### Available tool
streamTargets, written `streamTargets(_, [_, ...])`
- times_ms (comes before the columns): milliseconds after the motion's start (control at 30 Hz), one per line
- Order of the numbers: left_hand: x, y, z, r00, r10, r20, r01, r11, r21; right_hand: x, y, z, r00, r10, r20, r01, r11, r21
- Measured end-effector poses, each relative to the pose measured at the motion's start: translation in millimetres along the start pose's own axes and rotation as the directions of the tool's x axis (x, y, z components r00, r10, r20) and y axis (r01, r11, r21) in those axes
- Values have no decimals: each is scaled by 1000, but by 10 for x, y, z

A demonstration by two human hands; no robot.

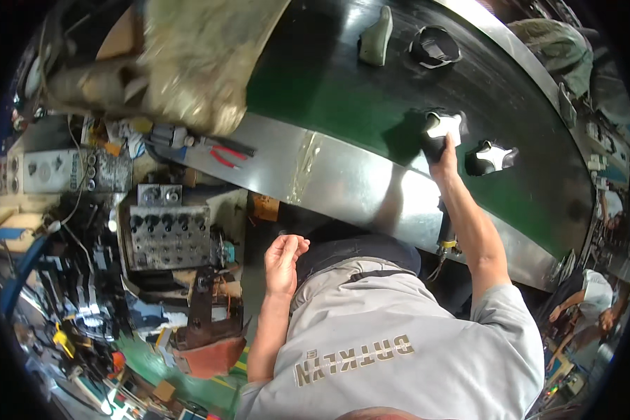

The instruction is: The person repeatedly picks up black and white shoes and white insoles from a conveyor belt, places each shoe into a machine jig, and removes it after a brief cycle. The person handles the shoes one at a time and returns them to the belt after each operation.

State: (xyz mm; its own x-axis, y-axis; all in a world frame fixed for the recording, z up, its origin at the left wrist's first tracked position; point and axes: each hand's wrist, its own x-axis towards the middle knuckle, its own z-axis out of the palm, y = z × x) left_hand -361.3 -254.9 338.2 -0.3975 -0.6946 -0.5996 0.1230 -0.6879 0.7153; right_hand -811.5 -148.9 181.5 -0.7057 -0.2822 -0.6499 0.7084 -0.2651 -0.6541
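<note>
"Green belt [329, 98], steel ledge [357, 171]: where is the shoe being handled?"

"The black-and-white shoe [441, 126] is at the right hand [444, 164], over the belt near the ledge. That hand grips its nearer end; most of the fingers are hidden."

"Does it rest on the belt?"

"I cannot tell. A dark shadow [402, 129] lies to its left, but its underside is out of sight."

"And the left hand [284, 255]?"

"Well apart from the shoe, on the near side of the ledge, fingers loosely bent, gripping nothing that I can see. Its fingertips are hard to make out."

"What surrounds the shoe?"

"A second shoe [493, 157] just to its right; farther off, a dark shoe [435, 47] of unclear shape, with a pale shoe form [376, 38] beside it. At upper left, a blurred sheet [192, 63] hides part of the belt."
</note>
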Motion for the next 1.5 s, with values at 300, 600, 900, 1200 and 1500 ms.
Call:
streamTargets(300, [460,70,656,994,-89,61,84,993,80,-641,455,263,942,318,108,-217,821,-528])
streamTargets(600, [844,246,925,991,-127,43,118,980,163,1145,-466,1479,499,-437,748,800,-98,-591])
streamTargets(900, [1339,413,1565,986,-25,165,-42,922,386,1162,-865,1996,436,-25,899,759,-527,-383])
streamTargets(1200, [1625,421,1763,908,-111,403,-73,907,416,-348,-554,2446,278,535,798,713,442,-544])
streamTargets(1500, [917,761,1213,948,-208,239,156,963,219,2118,-15,2406,989,54,136,89,521,-849])
